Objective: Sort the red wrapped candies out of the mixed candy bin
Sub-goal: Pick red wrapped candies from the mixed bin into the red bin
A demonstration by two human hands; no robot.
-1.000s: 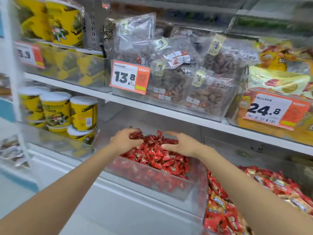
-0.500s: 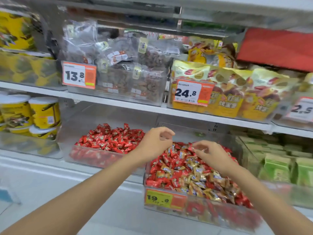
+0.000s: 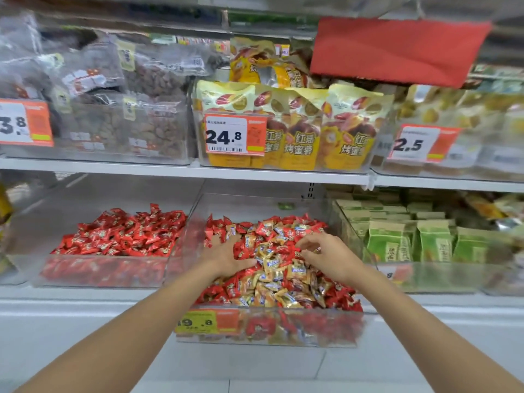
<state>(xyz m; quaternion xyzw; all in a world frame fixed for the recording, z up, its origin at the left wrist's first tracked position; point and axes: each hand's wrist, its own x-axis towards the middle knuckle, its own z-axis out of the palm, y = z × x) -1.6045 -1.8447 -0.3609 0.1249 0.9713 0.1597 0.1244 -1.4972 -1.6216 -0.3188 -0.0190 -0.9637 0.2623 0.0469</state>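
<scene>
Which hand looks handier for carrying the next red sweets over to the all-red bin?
Probably the left hand. It rests on red candies at the left side of the mixed bin, right beside the all-red bin. The right hand sits further right, over the gold-wrapped candies.

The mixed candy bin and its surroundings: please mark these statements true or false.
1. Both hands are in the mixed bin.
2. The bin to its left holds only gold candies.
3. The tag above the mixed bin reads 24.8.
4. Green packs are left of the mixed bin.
1. True: the left hand and right hand rest on the candies in the mixed bin.
2. False: the left bin holds red candies.
3. True: the tag reads 24.8.
4. False: the green packs are on its right.
</scene>
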